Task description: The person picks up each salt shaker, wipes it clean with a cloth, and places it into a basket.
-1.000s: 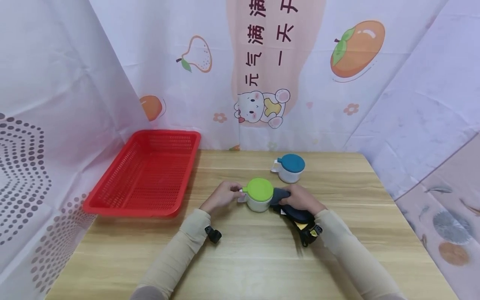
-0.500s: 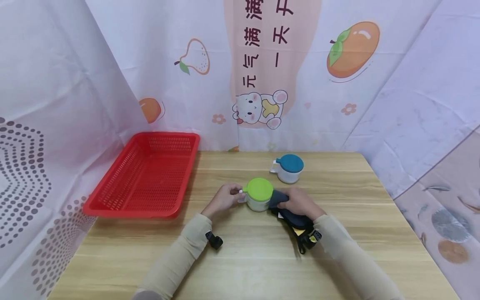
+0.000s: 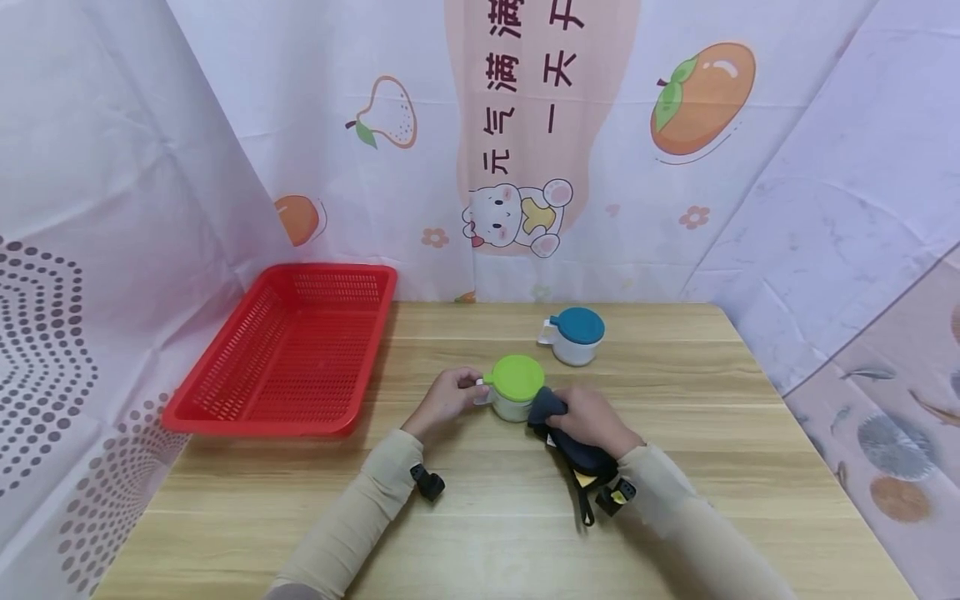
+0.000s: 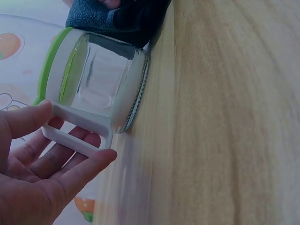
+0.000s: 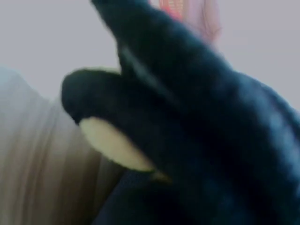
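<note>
A clear seasoning jar [image 3: 513, 409] with a lime-green lid [image 3: 517, 377] stands upright on the wooden table. My left hand [image 3: 448, 397] grips its white handle [image 4: 72, 142], thumb at the top and fingers curled through and under it. In my right hand [image 3: 590, 418] is a dark blue fleecy cloth [image 3: 583, 455], its front end pressed to the jar's right side. A black loop and a yellow patch show at its trailing end. The left wrist view shows the cloth [image 4: 91, 17] against the jar's far side. Dark fabric [image 5: 201, 103] fills much of the right wrist view, blurred.
Behind and slightly right of the green-lidded jar stands a similar jar with a blue lid [image 3: 580, 325], its handle facing left. A red plastic basket [image 3: 258, 427] sits at the table's left. A printed white curtain [image 3: 420, 192] hangs along the back edge.
My right hand has shifted slightly left and turned, bringing the cloth from the jar's right side round toward its front right. My left hand keeps its hold on the handle.
</note>
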Action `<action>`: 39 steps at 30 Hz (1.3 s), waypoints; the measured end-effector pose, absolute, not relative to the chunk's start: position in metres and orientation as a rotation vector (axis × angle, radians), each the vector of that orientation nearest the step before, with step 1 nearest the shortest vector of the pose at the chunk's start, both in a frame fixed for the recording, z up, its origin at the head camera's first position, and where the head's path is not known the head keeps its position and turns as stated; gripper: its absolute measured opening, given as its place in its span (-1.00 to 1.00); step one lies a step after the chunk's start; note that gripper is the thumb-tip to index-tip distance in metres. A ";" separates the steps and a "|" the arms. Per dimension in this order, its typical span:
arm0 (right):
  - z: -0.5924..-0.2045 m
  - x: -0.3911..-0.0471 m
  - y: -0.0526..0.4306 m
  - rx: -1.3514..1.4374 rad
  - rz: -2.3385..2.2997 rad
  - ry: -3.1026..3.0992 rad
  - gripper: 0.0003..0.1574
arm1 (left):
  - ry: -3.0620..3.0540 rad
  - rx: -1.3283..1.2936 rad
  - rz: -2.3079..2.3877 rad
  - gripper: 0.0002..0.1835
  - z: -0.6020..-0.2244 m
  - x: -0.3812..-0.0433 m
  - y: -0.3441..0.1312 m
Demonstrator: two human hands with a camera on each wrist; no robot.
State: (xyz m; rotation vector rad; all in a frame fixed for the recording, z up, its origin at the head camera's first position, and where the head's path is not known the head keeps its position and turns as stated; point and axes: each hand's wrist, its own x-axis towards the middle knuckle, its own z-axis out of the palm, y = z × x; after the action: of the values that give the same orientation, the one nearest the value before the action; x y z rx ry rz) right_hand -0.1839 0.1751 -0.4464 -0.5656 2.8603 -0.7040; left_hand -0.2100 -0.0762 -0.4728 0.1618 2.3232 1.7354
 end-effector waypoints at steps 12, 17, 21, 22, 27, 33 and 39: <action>-0.445 -0.172 0.159 -0.522 -0.688 2.879 -0.86 | 2.384 0.145 1.679 -0.86 -0.470 -0.212 -0.079; -0.445 -0.168 0.153 -0.516 -0.686 2.875 -0.87 | 2.366 0.131 1.692 -0.87 -0.471 -0.212 -0.079; -0.446 -0.167 0.148 -0.530 -0.692 2.868 -0.87 | 2.354 0.133 1.700 -0.88 -0.472 -0.212 -0.080; -0.446 -0.167 0.148 -0.530 -0.692 2.866 -0.86 | 2.351 0.133 1.698 -0.88 -0.472 -0.212 -0.080; -0.446 -0.166 0.149 -0.511 -0.702 2.846 -0.87 | 2.364 0.158 1.672 -0.89 -0.469 -0.212 -0.081; -0.442 -0.168 0.152 -0.522 -0.657 2.820 -0.83 | 2.384 0.168 1.625 -0.91 -0.465 -0.212 -0.083; -0.439 -0.172 0.160 -0.549 -0.615 2.819 -0.83 | 2.406 0.239 1.587 -0.91 -0.466 -0.215 -0.084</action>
State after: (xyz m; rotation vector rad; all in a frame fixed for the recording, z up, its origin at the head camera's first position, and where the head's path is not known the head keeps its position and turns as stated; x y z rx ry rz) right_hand -0.1724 0.1595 -0.4389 -0.5485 2.8192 -0.6154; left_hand -0.2148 -0.0845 -0.4661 0.2387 2.4064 1.5869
